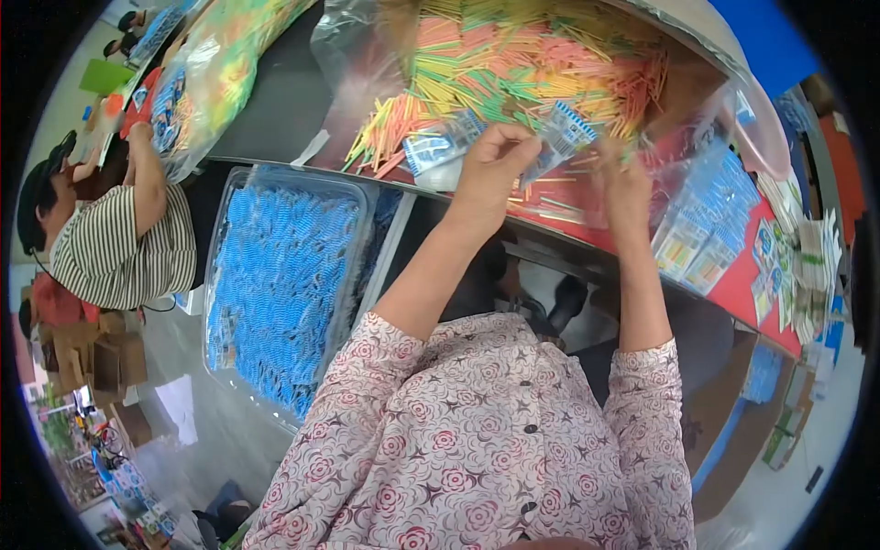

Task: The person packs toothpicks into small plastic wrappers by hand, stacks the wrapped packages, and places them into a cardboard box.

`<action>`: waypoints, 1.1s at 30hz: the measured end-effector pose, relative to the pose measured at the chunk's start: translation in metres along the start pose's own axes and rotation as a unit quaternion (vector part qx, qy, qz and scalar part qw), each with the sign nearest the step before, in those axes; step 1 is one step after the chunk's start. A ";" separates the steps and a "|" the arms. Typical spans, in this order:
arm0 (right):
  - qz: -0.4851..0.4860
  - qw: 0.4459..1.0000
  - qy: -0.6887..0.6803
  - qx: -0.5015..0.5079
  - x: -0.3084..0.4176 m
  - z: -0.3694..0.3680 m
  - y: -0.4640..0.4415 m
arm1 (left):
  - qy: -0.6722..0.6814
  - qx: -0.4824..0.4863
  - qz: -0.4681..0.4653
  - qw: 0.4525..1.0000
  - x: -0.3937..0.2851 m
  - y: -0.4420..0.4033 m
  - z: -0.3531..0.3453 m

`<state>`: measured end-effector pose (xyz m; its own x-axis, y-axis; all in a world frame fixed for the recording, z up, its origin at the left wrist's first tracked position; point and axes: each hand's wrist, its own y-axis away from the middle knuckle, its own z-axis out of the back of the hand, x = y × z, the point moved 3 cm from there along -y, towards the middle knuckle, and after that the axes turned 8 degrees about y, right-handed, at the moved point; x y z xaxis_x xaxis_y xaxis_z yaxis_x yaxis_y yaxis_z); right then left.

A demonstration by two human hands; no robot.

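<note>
My left hand [495,170] is closed, its thumb and fingertips pinched on the edge of a small blue-and-white plastic packet [564,137]. Another such packet [435,147] lies just left of that hand, near the sticks; whether my fingers touch it I cannot tell. Just right of the held packet is my right hand [626,188], its fingers smeared by motion, so what they hold is unclear. Beyond both hands spreads a big heap of thin yellow, green, pink and orange sticks [532,64]. A few loose sticks lie on the red table surface [587,220] below the packet.
Left of me stands a clear plastic tub [367,206] full of blue packets. Flat packets [706,220] lie in layers at the table's right, beside stacked printed cards [811,266]. A co-worker in a striped shirt [124,243] works at the far left, near a bag of sticks [229,64].
</note>
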<state>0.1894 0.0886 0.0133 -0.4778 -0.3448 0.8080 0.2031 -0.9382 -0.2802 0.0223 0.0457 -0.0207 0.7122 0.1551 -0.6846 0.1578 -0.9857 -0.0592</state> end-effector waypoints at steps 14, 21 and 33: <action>0.028 0.862 -0.502 -0.061 0.063 0.014 -0.009 | 0.028 0.039 0.037 0.998 0.019 0.015 -0.010; 0.094 0.897 -0.427 -0.054 0.061 0.014 -0.006 | 0.040 0.044 0.052 0.997 0.019 0.015 -0.008; 0.030 0.919 -0.385 -0.081 0.049 -0.001 0.010 | 0.065 0.028 0.071 0.995 0.029 0.019 -0.012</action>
<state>0.1677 0.0629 0.0496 0.2898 -0.3315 0.8979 0.0489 -0.9318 -0.3598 0.0544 0.0328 -0.0332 0.8079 0.0180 -0.5891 0.0143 -0.9998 -0.0110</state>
